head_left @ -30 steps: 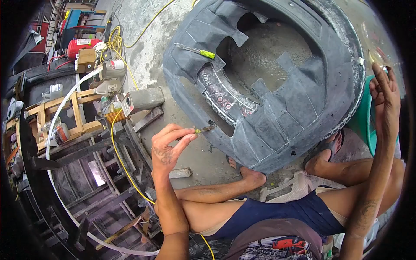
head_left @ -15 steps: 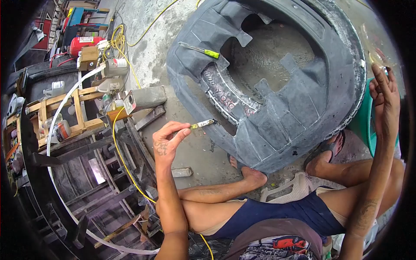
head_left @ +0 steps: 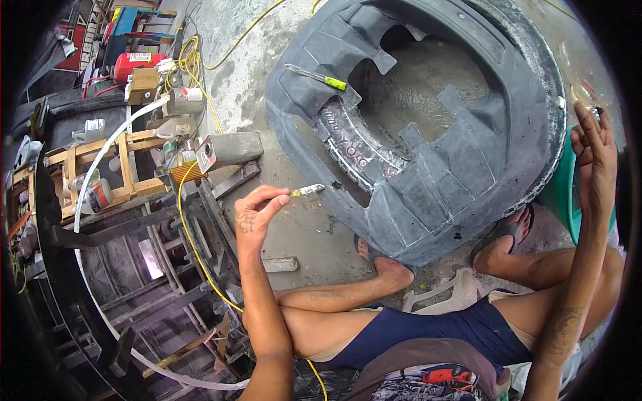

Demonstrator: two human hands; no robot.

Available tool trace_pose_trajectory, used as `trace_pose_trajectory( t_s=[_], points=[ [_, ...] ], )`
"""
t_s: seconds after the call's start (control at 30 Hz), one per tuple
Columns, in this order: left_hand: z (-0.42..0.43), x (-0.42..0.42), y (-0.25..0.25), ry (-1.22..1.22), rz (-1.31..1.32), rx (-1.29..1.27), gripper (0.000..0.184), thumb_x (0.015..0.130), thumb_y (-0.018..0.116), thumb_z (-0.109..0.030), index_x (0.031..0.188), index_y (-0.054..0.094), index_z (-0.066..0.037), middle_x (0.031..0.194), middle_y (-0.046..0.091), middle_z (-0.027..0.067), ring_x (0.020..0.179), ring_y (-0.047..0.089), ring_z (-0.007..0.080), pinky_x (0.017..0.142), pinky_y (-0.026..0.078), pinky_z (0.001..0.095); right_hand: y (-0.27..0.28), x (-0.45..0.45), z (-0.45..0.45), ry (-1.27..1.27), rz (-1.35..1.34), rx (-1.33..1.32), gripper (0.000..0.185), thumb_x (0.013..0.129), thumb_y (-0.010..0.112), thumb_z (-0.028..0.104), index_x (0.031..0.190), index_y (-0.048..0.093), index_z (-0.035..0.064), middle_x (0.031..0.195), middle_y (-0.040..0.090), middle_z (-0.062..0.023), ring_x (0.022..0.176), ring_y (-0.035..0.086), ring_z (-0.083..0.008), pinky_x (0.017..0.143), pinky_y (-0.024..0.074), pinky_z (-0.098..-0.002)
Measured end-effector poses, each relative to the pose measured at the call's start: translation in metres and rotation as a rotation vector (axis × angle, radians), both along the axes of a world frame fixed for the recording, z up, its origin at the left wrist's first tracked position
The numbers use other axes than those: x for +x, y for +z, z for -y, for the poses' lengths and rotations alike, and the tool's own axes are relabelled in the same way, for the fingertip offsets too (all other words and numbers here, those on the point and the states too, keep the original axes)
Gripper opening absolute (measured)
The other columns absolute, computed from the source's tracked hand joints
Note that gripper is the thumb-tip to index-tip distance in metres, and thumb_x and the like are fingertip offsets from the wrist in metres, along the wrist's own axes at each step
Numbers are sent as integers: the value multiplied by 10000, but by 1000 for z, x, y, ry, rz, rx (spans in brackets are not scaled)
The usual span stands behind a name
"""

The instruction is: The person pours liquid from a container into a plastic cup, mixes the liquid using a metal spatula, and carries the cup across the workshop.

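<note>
Pinched narrowly in left hand (head_left: 257, 210); see tool (head_left: 309, 191) at 2 o'clock from knuckles, beside shell's (head_left: 428, 194) 8 o'clock rim. Probably light, stiff, perhaps slippery if wet; best gripped by yellow-green end. Of right hand (head_left: 596, 150), near bucket (head_left: 570, 212) at 3 o'clock, can't tell whether holding anything.

Fisheye barrel distortion with black corners, soft diffuse light, concrete floor (head_left: 231, 43) brightest up top, lower-left frame (head_left: 127, 234) dim, far edges smeared.
</note>
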State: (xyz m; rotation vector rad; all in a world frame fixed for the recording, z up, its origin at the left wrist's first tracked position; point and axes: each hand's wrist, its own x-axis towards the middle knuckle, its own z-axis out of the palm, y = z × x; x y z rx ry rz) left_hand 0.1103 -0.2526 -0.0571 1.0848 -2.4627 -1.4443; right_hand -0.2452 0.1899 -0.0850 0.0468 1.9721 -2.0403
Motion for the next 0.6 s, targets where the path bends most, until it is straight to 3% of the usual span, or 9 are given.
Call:
trace_pose_trajectory(
  t_s=[0.27,0.5,0.57,0.6],
  points=[
    [-4,-4,8,11,-30,-17,137,852,769,-29,985,774,4,885,700,33,826,603,88,711,433,207,-4,-3,-3,65,-56,46,792,990,640,221,1554,159,-58,1289,640,-79,885,587,-75,830,463,-189],
    [-15,-11,18,-9,-103,-3,235,845,756,24,1080,743,14,973,684,38,845,598,81,739,452,203,-1,-2,0,67,-76,40,796,986,648,218,1551,165,-66,1270,647,-86,859,588,-78,788,458,-179],
    [-23,-19,32,-15,-130,-61,220,861,736,32,1081,734,22,962,668,35,866,596,74,744,451,195,1,0,6,14,-90,24,767,968,683,213,1513,232,-85,1202,684,-107,808,598,-85,668,442,-154],
    [-26,-22,37,-10,-129,-122,189,878,733,15,1067,735,17,955,665,23,851,594,68,732,449,193,1,1,8,14,-93,28,767,968,683,213,1513,232,-85,1202,684,-107,808,598,-85,668,442,-154]
  ],
)
